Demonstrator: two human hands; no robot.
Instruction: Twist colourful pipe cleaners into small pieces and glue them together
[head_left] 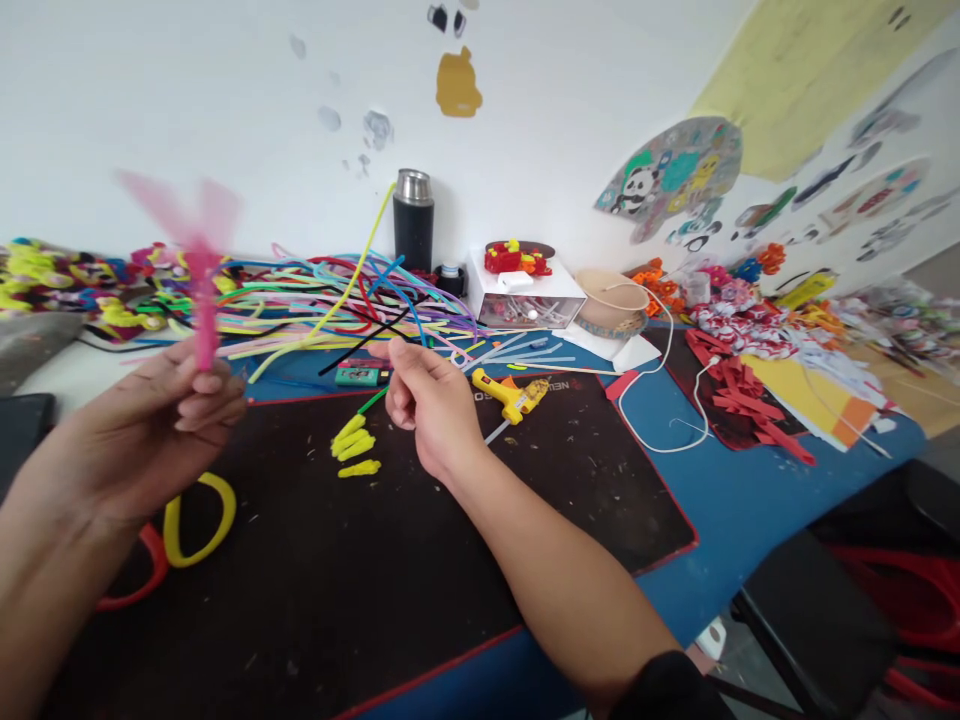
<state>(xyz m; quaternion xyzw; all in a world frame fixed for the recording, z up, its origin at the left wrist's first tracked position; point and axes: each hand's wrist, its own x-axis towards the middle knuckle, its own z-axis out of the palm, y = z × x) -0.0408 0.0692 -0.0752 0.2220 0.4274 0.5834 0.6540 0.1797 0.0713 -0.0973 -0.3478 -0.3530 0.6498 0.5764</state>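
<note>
"What is shown in the head view?"

"By the left hand (154, 425), a slim pink stem with two flared, wing-like tips (204, 290) is pinched near its foot, thumb against folded fingers, upright above the black mat with red edging (360, 590). The right hand (435, 405) is curled, thumb laid near the forefinger; whether anything is gripped there cannot be told."

"What could go wrong?"

"The flared tips could be crushed if they are knocked (they are blurred, so their finish is hard to judge). If the yellow plastic glue gun (514, 398) is hot, the right forearm could be burned by a careless sweep. The short, plump yellow pieces (352, 447) could be scattered likewise."

"And the textures?"

"A fuzzy surface is suggested by the yellow pieces; smooth, rounded plastic by the yellow and red handle loops (174, 540). Behind, thin, bendy multicoloured craft stems (300, 285) are heaped in a tangle."
</note>
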